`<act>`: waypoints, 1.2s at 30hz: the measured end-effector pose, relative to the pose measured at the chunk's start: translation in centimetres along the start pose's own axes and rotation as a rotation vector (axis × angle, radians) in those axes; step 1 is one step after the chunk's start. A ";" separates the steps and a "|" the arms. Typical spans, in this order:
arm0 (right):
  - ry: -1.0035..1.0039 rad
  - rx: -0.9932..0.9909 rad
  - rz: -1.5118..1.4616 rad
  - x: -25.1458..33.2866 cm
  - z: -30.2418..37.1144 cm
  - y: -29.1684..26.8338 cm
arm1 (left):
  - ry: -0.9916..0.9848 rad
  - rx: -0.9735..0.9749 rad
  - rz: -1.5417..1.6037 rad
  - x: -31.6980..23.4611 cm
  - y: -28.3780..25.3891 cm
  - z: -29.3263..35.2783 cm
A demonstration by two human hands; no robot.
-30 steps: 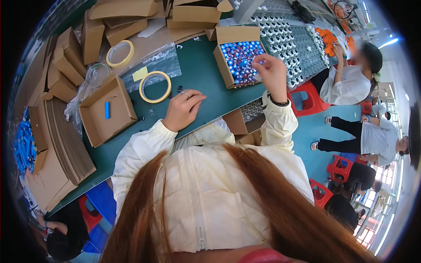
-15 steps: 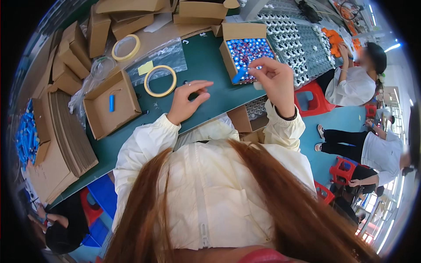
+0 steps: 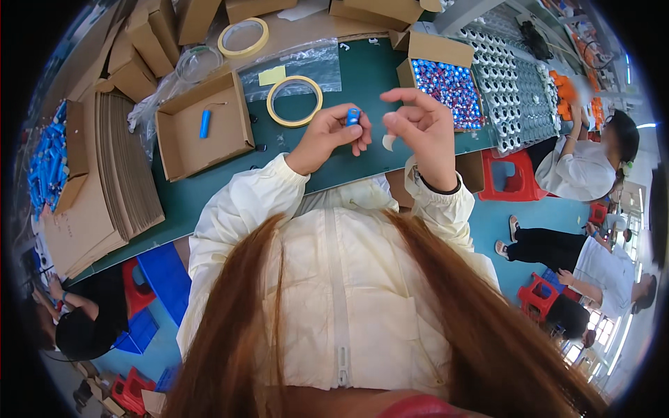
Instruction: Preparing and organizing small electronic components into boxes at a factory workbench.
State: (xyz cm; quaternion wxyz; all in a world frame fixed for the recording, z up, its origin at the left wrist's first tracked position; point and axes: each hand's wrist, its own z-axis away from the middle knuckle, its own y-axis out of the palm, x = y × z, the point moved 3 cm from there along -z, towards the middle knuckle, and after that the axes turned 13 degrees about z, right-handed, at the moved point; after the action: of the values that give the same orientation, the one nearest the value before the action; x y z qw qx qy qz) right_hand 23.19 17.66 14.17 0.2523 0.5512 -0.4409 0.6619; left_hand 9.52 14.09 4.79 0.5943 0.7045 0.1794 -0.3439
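A short blue cylindrical battery is gripped between the thumb and fingers of my left hand, above the green table. Close by on its right, my right hand is open, with thumb and forefinger apart and no battery in them. A small pale curved piece shows at its lower fingers; how it is attached is unclear. Behind my right hand, an open cardboard box is filled with upright blue batteries. One blue battery with a thin wire lies in a shallow cardboard tray to the left.
Two rolls of yellowish tape and a clear plastic bag lie behind my hands. Flattened cardboard is stacked at the left, beside a box of blue batteries. White parts stand in rows at the right, near a seated person.
The blue battery has passed from my right hand into my left. My right hand has moved left, away from the battery box, and its fingers have parted. The whole view has shifted.
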 end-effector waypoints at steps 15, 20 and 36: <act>0.056 0.019 0.060 -1.0 0.5 1.0 | 0.086 -0.047 -0.154 -1.2 0.4 1.1; 0.064 0.034 0.087 -0.9 0.5 1.2 | 0.169 -0.077 -0.287 -1.0 0.4 1.2; -0.140 -0.352 0.532 -1.3 0.3 1.4 | 0.176 -0.054 -0.424 -2.0 0.2 1.2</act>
State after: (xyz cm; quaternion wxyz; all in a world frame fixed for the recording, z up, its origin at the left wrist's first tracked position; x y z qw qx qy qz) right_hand 22.57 16.96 12.53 0.1310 0.4085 -0.6936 0.5787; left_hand 7.95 13.23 6.22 0.5095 0.6622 0.3837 -0.3933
